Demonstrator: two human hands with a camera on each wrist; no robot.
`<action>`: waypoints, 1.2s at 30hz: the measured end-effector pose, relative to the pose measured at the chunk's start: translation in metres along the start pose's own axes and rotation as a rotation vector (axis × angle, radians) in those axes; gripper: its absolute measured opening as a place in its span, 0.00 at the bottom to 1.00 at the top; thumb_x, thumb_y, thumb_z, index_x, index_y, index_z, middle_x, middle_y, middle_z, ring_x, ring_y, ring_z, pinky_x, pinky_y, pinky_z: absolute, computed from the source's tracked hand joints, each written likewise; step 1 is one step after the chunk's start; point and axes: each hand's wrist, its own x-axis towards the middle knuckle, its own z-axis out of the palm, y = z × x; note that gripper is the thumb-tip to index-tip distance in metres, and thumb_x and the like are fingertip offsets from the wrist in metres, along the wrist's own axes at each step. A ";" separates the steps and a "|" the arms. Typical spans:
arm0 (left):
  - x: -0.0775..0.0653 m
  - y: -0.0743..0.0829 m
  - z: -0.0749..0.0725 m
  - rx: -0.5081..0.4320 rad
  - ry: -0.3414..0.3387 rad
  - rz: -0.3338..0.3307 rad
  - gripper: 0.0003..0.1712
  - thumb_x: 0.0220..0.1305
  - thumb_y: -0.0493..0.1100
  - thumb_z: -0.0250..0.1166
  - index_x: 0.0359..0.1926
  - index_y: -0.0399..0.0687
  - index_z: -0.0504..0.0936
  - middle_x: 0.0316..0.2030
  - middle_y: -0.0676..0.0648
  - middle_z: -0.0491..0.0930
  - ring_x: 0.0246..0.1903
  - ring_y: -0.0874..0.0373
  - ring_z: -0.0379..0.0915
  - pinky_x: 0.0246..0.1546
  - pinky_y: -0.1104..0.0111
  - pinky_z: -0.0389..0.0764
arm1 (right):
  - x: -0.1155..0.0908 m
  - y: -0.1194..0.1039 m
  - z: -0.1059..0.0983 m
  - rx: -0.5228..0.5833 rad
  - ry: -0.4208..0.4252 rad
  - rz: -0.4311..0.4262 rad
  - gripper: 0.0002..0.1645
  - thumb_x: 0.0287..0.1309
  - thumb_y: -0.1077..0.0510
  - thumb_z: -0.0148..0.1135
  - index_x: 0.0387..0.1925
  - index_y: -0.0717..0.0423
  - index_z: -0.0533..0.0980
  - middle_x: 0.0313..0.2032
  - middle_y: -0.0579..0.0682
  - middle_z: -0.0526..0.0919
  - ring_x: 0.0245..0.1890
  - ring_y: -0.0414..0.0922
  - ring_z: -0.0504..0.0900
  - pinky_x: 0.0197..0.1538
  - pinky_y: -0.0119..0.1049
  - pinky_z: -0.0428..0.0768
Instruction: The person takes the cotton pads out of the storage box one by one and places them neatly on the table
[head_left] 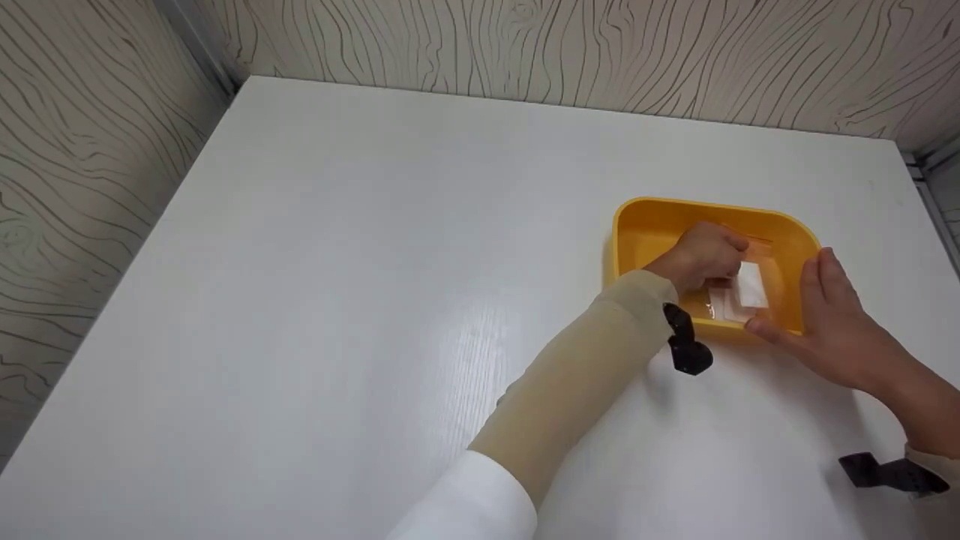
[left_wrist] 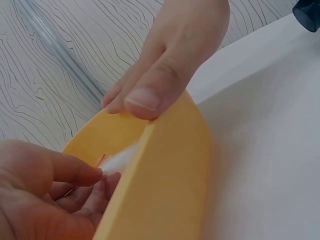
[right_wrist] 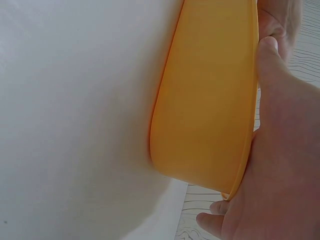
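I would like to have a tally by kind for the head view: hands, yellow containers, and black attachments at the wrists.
Hands: 2 (left hand, right hand)
Yellow container: 1
Black wrist attachments: 2 (left attachment, right attachment)
Total: 5

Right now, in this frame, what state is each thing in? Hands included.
Yellow tub: upright, open-topped, standing on the white table.
White item: inside the tub, partly exposed; sealed or not, cannot tell.
Left hand: reaching into the tub, fingers curled, pinching the white item.
Right hand: resting on the tub's rim, fingers straight, thumb spread.
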 end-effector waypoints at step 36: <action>-0.018 0.019 -0.022 -0.094 -0.032 0.026 0.23 0.64 0.25 0.64 0.48 0.56 0.89 0.37 0.58 0.82 0.33 0.58 0.76 0.38 0.73 0.85 | 0.003 0.002 0.000 0.015 -0.009 0.020 0.71 0.70 0.36 0.58 0.71 0.71 0.17 0.73 0.72 0.13 0.73 0.74 0.23 0.67 0.76 0.40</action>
